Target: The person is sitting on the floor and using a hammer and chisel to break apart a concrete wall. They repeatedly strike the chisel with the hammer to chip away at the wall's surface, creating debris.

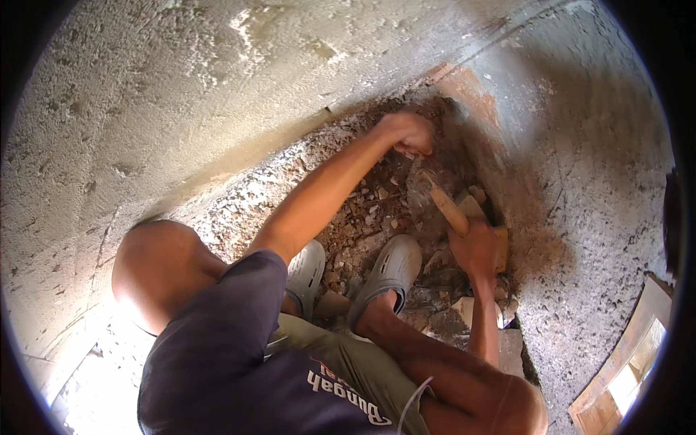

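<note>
In the corner, among dirt and rubble, my left hand (412, 135) is closed, its fingers curled downward. What it grips, if anything, is hidden and blurred. To the right and nearer to me, my right hand (475, 250) is wrapped round a pale wooden tool handle (450, 211). The handle slants up toward my left hand, and its far end is smeared, so I cannot make out the tool's head. Beneath both hands lies loose rubble (373, 206) of broken chips and brown dirt.
My grey clogs (395, 264) stand on the debris between rough plaster walls (210, 94). Exposed reddish brick (471, 90) shows at the corner. Broken blocks (471, 210) lie by my right hand. At the far lower right is a wooden-framed piece (616, 362) with a bright pane.
</note>
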Available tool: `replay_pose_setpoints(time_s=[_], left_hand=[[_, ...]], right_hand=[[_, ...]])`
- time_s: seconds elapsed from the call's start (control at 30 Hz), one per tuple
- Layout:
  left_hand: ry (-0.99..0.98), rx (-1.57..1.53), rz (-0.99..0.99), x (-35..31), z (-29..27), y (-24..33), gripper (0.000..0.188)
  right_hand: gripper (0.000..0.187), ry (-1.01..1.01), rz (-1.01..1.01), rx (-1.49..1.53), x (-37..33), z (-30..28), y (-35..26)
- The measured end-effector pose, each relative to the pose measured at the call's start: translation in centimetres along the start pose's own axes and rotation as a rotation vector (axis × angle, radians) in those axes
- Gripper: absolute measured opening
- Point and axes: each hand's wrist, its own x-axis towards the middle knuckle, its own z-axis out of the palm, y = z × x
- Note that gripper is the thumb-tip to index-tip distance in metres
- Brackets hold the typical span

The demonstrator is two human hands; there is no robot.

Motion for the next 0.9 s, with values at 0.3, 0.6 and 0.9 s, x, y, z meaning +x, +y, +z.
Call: replay_pose_setpoints(time_s=[0.3, 0.6, 0.9], left_hand=[[0.625, 0.252, 0.153, 6.1, 2.4, -2.2, 0.029], [0.081, -0.988, 0.105, 0.5, 3.2, -1.9, 0.034], [0.227, -1.162, 0.245, 5.6, 4.0, -3.0, 0.033]], right_hand=[[0.033, 0.113, -0.071, -0.043, -0.4, 0.6, 0.4], [0.025, 0.113, -0.142, -0.097, 1.1, 0.1, -0.5], [0.026, 0.143, -0.222, -0.106, 2.1, 0.1, -0.9]])
